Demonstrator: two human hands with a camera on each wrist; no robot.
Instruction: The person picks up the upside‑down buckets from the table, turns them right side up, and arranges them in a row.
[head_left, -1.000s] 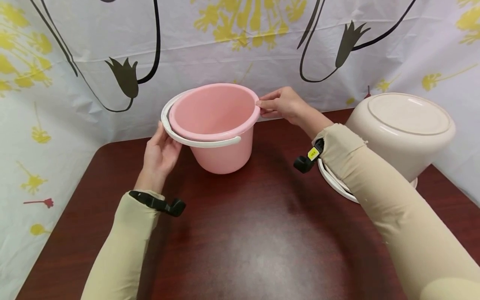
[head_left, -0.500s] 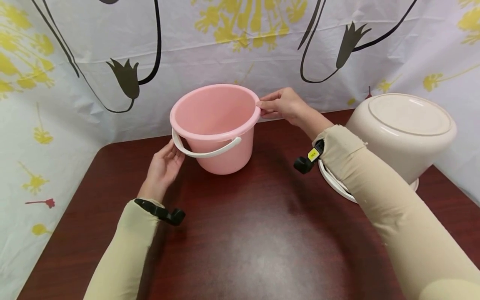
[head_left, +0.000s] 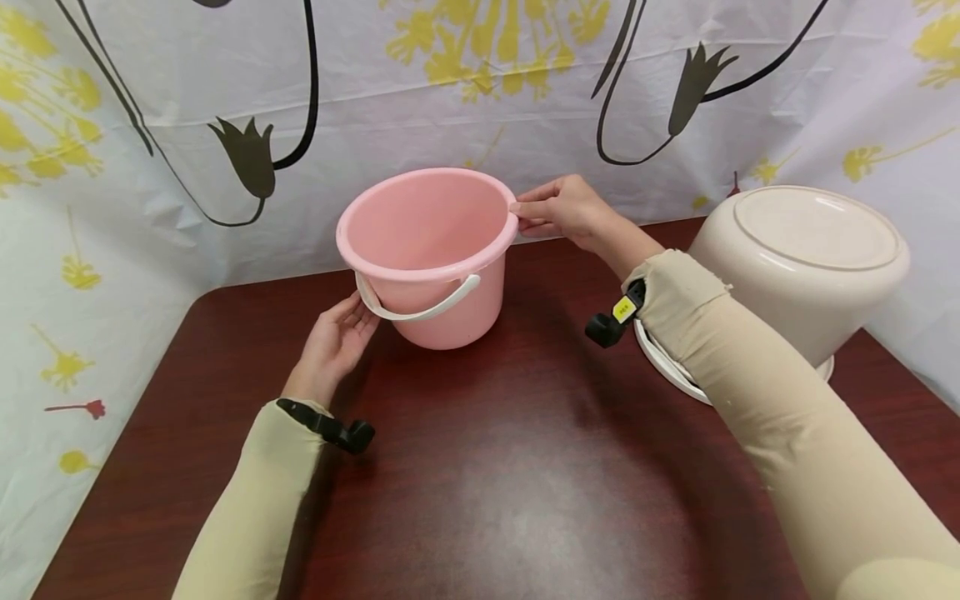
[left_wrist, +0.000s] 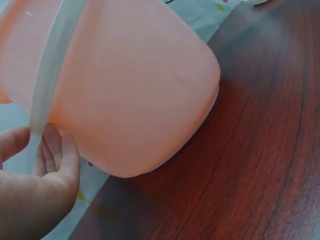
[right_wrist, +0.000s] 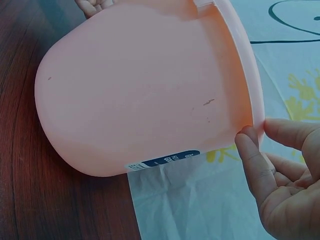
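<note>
A pink bucket (head_left: 450,308) stands at the back of the dark red table, mouth up and toward me. Its white handle (head_left: 420,315) hangs down across the near side, below the rim. My left hand (head_left: 333,342) is at the bucket's left; in the left wrist view the handle runs between the thumb and the fingers (left_wrist: 67,150), which are nearly straight. With my right hand (head_left: 566,212) I pinch the rim on the right, thumb and fingers on either side of it, as the right wrist view shows. A blue-and-white label (right_wrist: 167,159) sits on the bucket's side.
A larger cream bucket (head_left: 795,275) stands upside down at the right, partly behind my right sleeve. Its white handle (head_left: 667,362) lies low on the near side. A white cloth (head_left: 450,117) with yellow and dark flowers hangs behind the table (head_left: 480,467).
The white handle has swung down from around the rim to the bucket's near side. My left hand has moved lower and to the right with it; my right hand stays on the rim.
</note>
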